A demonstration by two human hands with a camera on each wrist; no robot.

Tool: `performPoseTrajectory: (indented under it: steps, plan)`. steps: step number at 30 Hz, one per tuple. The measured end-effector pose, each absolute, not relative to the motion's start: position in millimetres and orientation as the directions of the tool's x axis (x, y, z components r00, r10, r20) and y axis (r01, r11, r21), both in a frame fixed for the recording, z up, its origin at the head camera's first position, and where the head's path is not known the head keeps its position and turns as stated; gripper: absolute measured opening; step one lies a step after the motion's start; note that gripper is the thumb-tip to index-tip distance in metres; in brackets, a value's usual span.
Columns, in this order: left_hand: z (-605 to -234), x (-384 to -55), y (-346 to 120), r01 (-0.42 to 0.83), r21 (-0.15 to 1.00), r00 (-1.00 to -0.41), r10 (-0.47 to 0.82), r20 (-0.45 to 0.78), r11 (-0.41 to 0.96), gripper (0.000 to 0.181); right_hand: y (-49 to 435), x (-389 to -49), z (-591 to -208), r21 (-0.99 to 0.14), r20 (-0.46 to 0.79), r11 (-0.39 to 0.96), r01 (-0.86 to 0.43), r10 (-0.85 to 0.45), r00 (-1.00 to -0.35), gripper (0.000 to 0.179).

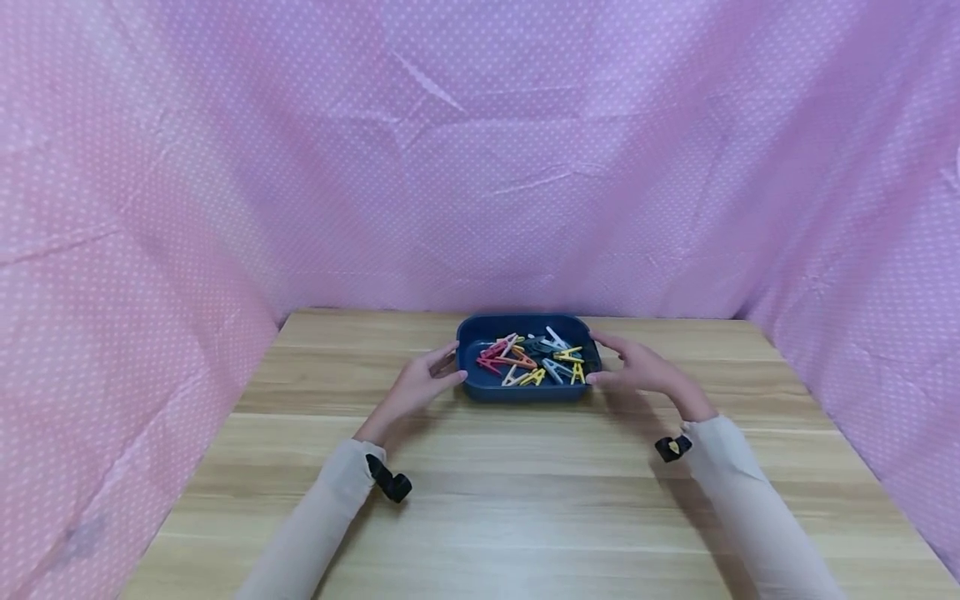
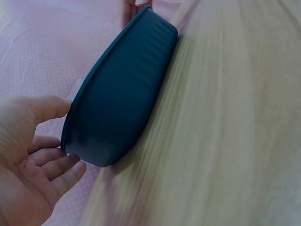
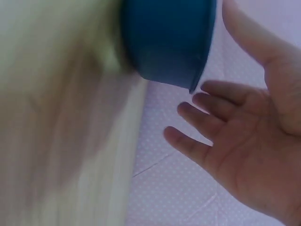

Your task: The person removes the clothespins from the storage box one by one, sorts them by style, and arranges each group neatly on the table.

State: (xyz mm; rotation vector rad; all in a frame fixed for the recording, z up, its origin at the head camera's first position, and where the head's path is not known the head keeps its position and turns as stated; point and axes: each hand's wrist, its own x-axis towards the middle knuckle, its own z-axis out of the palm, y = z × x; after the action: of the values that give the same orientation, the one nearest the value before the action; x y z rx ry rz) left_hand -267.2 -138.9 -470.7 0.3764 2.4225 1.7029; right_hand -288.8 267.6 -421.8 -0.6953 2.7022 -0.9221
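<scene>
A dark blue rectangular basin [image 1: 525, 393] stands toward the back of the wooden table. Inside lie several plastic clothespins [image 1: 517, 358] in red, orange, yellow, white, grey and dark green. My left hand [image 1: 420, 385] is at the basin's left end; in the left wrist view its thumb [image 2: 51, 109] meets the rim and the loosely bent fingertips are right at the end wall. At the opposite end is my right hand [image 1: 637, 367], thumb and forefinger spread along the rim. The right wrist view shows its fingers [image 3: 200, 123] extended, with the lower ones off the wall.
The wooden table [image 1: 480, 500] reaches back to a pink polka-dot cloth [image 1: 480, 167] that hangs behind it and at both sides. Black straps with small cameras [image 1: 390, 479] sit at the cuffs of both light sleeves.
</scene>
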Motion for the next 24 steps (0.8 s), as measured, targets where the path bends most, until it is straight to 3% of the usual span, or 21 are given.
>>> performPoseTrajectory:
  steps: [10, 24]
  plan:
    - [-465.5, -269.7, -145.4, 0.166, 0.887, -0.933, 0.36, 0.0, 0.431, 0.07, 262.0, -303.0, -417.9, -0.654, -0.168, 0.701, -0.284, -0.501, -0.849, 0.104]
    - [-459.2, -282.6, -144.8, 0.187, 0.868, -0.924, 0.382, -0.003, 0.46, 0.067, 264.9, -302.7, -423.0, -0.638, -0.126, 0.715, -0.286, -0.463, -0.877, 0.108]
